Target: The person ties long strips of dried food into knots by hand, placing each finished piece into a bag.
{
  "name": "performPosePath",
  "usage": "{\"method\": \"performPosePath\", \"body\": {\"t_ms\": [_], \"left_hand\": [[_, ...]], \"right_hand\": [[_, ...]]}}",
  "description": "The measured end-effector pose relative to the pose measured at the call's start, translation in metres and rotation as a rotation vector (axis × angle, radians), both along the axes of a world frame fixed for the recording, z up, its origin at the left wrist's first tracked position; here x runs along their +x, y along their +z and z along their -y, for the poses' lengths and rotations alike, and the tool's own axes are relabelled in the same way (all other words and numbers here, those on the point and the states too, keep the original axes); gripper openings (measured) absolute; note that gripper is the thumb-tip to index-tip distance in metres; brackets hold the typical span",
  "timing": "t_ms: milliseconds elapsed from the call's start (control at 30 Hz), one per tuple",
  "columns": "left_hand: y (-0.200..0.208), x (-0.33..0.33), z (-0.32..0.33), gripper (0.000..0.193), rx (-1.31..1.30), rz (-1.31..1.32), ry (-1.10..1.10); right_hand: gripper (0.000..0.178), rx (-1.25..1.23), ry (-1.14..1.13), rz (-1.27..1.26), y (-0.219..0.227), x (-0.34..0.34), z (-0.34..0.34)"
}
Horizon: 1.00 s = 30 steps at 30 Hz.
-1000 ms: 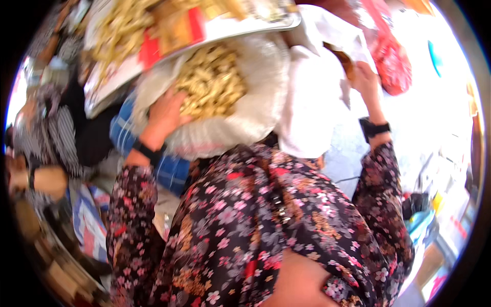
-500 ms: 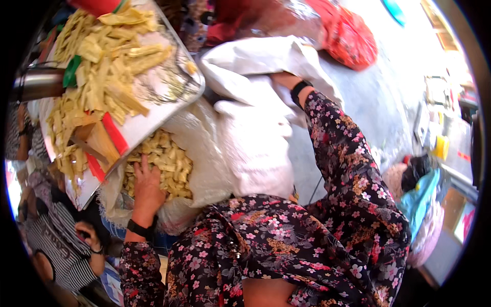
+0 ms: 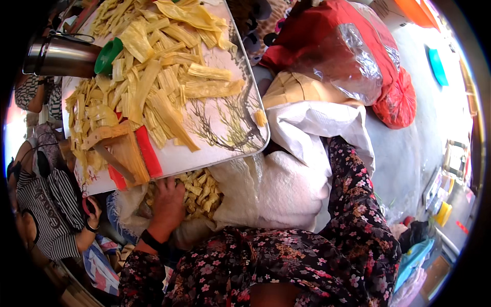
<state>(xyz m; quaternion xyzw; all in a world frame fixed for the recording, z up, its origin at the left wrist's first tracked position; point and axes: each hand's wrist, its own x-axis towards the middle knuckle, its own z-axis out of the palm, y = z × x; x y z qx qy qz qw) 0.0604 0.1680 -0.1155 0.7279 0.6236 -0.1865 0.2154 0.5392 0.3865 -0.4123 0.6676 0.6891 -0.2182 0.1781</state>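
Observation:
My left hand rests on cut pale-yellow pieces that look like dried bean-curd sticks, in an open woven sack below the table edge. Its fingers stretch forward, apart from each other, with nothing visible in them. My right arm reaches into a white woven sack, which hides the hand. Above my left hand, at the table's near edge, stands a wooden cutter with a metal blade and red strips. Longer yellow strips lie heaped behind it on the patterned tabletop.
A steel flask with a green rim lies among the strips. Beyond the white sack are a red bag and a knotted red plastic bag. Another person in stripes is at the left. Bags stand at the right.
My view has shifted, so the table appears farther right. My right arm has gone deeper into the white sack; its wristband is now hidden. My left hand stays at the cut pieces.

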Motion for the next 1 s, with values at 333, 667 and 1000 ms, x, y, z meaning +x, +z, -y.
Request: {"method": "performPosePath", "body": {"t_ms": [333, 667, 1000], "left_hand": [[-0.003, -0.007, 0.031, 0.043, 0.033, 0.044, -0.001], [0.021, -0.011, 0.096, 0.047, 0.445, 0.049, -0.118], [0.073, -0.021, 0.111, 0.023, 0.539, 0.76, 0.112]], "right_hand": [[0.026, 0.315, 0.028, -0.284, 0.103, -0.017, 0.078], [0.021, 0.354, -0.34, -0.875, 0.242, -0.026, 0.174], [0.024, 0.644, -0.193, -1.309, 0.433, -0.128, 0.231]]}}
